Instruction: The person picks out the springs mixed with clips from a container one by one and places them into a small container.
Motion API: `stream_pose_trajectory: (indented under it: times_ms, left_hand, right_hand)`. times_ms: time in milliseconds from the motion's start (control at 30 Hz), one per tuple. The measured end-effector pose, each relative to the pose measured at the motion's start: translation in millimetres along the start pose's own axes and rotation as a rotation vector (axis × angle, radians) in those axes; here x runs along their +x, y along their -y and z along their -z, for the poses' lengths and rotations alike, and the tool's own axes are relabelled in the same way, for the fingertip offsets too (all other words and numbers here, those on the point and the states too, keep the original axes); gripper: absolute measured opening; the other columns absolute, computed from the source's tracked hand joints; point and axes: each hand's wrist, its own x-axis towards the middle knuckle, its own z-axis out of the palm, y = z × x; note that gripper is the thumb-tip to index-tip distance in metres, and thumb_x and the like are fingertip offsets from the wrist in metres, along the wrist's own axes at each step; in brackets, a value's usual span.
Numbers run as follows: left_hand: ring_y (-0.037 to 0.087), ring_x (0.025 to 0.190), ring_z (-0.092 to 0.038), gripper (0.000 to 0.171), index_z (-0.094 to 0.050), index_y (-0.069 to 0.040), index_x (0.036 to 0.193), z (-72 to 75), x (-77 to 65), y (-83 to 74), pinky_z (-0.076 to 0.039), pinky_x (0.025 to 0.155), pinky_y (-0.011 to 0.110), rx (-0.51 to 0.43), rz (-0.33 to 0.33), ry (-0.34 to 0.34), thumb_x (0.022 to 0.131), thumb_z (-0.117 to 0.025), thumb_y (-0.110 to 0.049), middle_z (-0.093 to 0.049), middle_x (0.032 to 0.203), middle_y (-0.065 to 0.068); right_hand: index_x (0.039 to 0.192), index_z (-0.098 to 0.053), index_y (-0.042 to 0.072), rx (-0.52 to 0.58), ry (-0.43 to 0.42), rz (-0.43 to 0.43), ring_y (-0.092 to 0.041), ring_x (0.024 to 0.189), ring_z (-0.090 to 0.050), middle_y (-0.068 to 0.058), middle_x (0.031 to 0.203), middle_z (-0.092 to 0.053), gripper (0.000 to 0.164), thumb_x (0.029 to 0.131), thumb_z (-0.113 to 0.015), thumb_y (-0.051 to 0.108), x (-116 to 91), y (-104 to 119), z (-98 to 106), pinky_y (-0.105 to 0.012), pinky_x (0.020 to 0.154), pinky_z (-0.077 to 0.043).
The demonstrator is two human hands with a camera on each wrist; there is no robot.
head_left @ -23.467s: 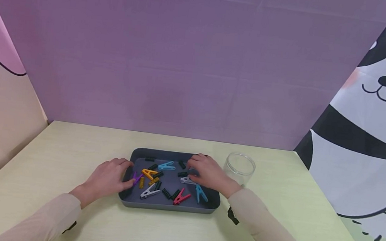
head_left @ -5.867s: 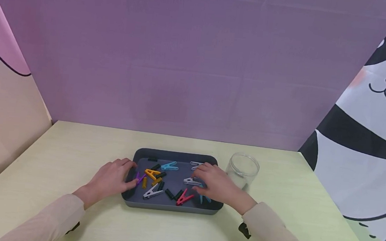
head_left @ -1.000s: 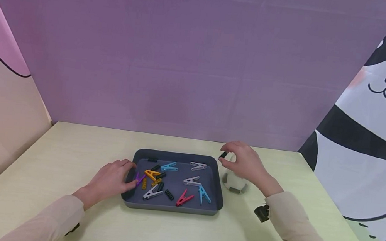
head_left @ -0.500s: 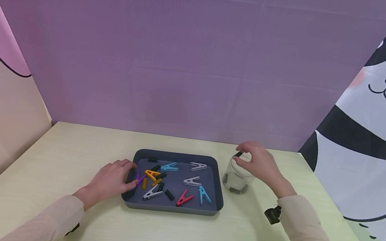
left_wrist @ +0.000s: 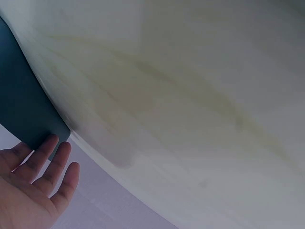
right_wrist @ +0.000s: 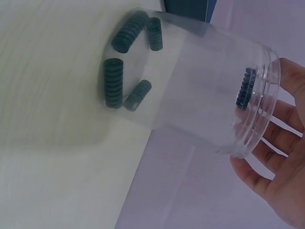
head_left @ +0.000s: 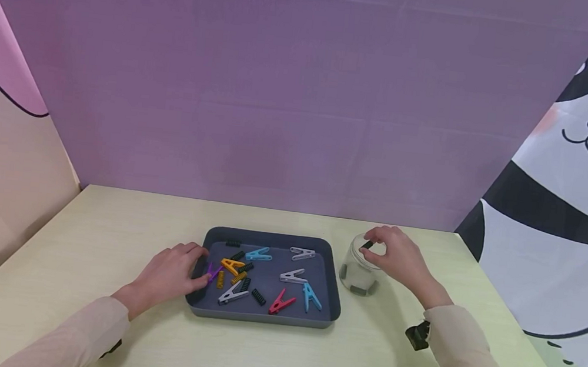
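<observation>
Right hand (head_left: 398, 261) at the mouth of a clear jar (head_left: 355, 267); grip pinching a dark coil spring (head_left: 367, 245) between thumb and forefinger. Right wrist view shows this spring near the rim through the wall, four more dark springs (right_wrist: 113, 83) at the jar's bottom. Jar upright on the pale counter (head_left: 256, 357), just right of a grey tray (head_left: 265, 318).

Left hand (head_left: 165, 271) rests at the tray's left end, fingers spread, thumb just beside a purple clip (head_left: 214, 272); contact with the clip, cannot tell.

In the tray: yellow springs (head_left: 220, 279), further dark springs, a red clip (head_left: 281, 302), blue clips (head_left: 312, 297), whitish clips (head_left: 293, 275), an orange-yellow clip (head_left: 233, 265).
</observation>
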Motion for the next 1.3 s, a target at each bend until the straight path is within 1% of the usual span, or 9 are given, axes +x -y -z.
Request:
stream_pose_trajectory:
  times_ms: [433,633,967,1300]
  left_hand:
    - [0.023,0.093,-0.059,0.048,-0.061,-0.009,0.108,-0.7,0.2,0.9,-0.051,0.08,0.04,-0.006,-0.004,0.001,0.076,-0.065,-0.044,-0.062,0.107,0.008]
    - [0.023,0.093,-0.059,0.048,-0.061,-0.009,0.109,-0.9,1.1,2.1,-0.051,0.079,0.04,-0.003,-0.008,-0.005,0.076,-0.065,-0.044,-0.062,0.108,0.008]
    - [0.024,0.094,-0.059,0.048,-0.061,-0.009,0.109,-1.0,1.3,1.5,-0.051,0.081,0.04,-0.005,0.0,0.009,0.077,-0.065,-0.045,-0.061,0.108,0.008]
    - [0.024,0.095,-0.059,0.049,-0.06,-0.009,0.11,-1.6,1.1,1.5,-0.051,0.081,0.04,-0.001,0.002,0.014,0.077,-0.065,-0.045,-0.061,0.109,0.009]
  right_hand:
    - [0.101,-0.064,0.005,0.005,-0.002,-0.005,-0.027,0.092,-0.057,-0.011,0.095,-0.065,0.029,0.078,-0.068,0.022,-1.3,-3.2,-4.7,-0.046,0.076,-0.048]
    - [0.098,-0.065,0.005,0.006,-0.015,0.002,-0.028,0.091,-0.057,-0.012,0.093,-0.065,0.026,0.078,-0.067,0.022,-1.7,-3.7,-6.0,-0.045,0.074,-0.048]
    - [0.098,-0.064,0.006,0.003,-0.01,0.002,-0.026,0.091,-0.056,-0.011,0.093,-0.065,0.026,0.08,-0.066,0.023,-0.8,-5.4,-6.7,-0.045,0.075,-0.048]
    - [0.098,-0.064,0.005,0.0,-0.015,0.005,-0.027,0.09,-0.057,-0.011,0.092,-0.065,0.024,0.079,-0.066,0.02,-1.5,-3.5,-6.2,-0.045,0.074,-0.048]
